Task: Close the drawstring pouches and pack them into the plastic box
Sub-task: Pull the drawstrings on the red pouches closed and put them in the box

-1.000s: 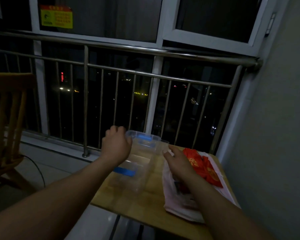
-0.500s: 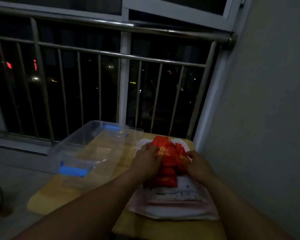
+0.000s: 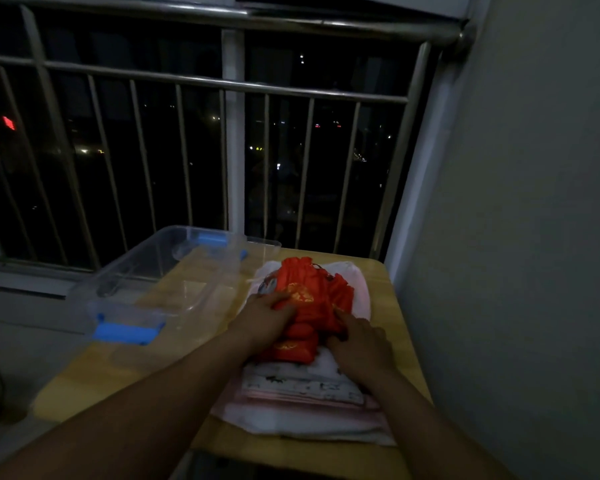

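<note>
A dim balcony at night: a metal railing [image 3: 222, 85] crosses the top of the frame, with city lights behind it, and a small wooden bench [image 3: 390, 306] fills the lower middle. The clear plastic box [image 3: 142, 271] with blue clips stands open at centre left, and nothing shows inside it. A second ago the left hand was on that box. Now both hands have come to the heap of red drawstring pouches [image 3: 309, 289], which lies right of centre on a stack of pale folded bags [image 3: 302, 388].

The left hand [image 3: 267, 315] lies over the heap's left side with its fingers bent onto the cloth. The right hand [image 3: 361, 342] touches the right side. In this light I cannot tell whether either hand actually pinches a pouch.

The box looks placed and ready, so the work has likely turned to picking out a first pouch to draw shut. None is packed yet.
</note>
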`<move>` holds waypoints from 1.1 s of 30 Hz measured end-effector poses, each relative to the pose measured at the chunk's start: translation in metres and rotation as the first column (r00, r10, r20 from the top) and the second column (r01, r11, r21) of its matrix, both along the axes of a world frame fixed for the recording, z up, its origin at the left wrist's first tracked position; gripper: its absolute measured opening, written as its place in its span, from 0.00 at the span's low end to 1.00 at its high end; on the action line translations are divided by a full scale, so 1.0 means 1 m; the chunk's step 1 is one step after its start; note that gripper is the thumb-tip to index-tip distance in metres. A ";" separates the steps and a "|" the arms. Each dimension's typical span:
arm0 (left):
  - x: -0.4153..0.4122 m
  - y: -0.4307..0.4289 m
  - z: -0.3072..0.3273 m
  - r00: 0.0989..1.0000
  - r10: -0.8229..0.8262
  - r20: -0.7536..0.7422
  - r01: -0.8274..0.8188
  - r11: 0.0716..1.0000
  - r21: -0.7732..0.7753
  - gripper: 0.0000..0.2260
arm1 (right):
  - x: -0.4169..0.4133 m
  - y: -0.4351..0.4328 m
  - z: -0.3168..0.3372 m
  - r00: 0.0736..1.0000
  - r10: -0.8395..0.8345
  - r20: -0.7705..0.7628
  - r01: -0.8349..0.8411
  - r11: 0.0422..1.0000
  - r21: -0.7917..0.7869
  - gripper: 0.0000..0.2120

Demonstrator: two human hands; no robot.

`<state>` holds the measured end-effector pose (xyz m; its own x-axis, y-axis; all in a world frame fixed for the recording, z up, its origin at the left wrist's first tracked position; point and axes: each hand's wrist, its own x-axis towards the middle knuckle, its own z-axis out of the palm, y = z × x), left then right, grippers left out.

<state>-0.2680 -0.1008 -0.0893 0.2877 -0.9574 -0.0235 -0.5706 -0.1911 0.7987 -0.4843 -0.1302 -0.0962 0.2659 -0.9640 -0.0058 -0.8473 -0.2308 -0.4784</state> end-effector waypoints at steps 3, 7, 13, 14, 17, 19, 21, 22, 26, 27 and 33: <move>-0.008 0.026 0.016 0.998 0.008 0.069 -0.008 1.000 0.002 0.27 | 0.000 0.012 0.003 1.000 0.008 0.008 -0.008 1.000 -0.007 0.24; -0.014 0.046 0.030 0.956 0.014 0.292 0.013 0.996 -0.091 0.21 | -0.004 0.022 0.023 0.994 -0.090 0.058 0.092 0.995 -0.026 0.20; -0.018 0.056 0.048 0.917 0.079 0.391 0.037 0.959 -0.280 0.18 | 0.004 0.029 0.045 0.823 -0.147 0.549 0.243 0.964 -0.106 0.14; -0.020 0.055 0.052 0.936 0.079 0.343 0.031 0.952 -0.304 0.16 | 0.009 0.029 0.049 0.786 -0.128 0.604 0.265 0.954 -0.142 0.13; -0.022 0.046 0.069 0.969 -0.067 -0.237 0.016 0.978 -0.210 0.18 | 0.028 0.028 0.053 0.825 0.030 0.564 0.228 0.896 -0.381 0.13; -0.020 0.040 0.075 0.736 -0.127 -0.665 0.026 0.987 -0.159 0.24 | 0.039 0.026 0.050 0.902 0.163 0.400 0.087 0.839 -0.537 0.11; -0.016 0.038 0.080 0.638 -0.138 -0.757 0.082 0.990 -0.112 0.26 | 0.044 0.028 0.043 0.933 0.267 0.242 -0.078 0.806 -0.587 0.15; -0.016 0.039 0.079 0.641 -0.128 -0.756 0.095 0.992 -0.087 0.23 | 0.044 0.035 0.043 0.929 0.306 0.209 -0.140 0.811 -0.568 0.17; -0.016 0.041 0.062 0.684 -0.088 -0.724 -0.002 0.992 -0.123 0.10 | 0.041 0.058 0.038 0.869 0.371 0.329 -0.188 0.860 -0.474 0.23; -0.014 0.041 0.057 0.688 -0.080 -0.722 -0.031 0.990 -0.139 0.10 | 0.042 0.062 0.043 0.830 0.325 0.452 -0.125 0.900 -0.417 0.21; -0.007 0.034 0.056 0.713 -0.159 -0.683 -0.011 0.971 -0.237 0.12 | 0.056 0.052 0.089 0.507 -0.114 0.854 -0.087 0.979 0.183 0.07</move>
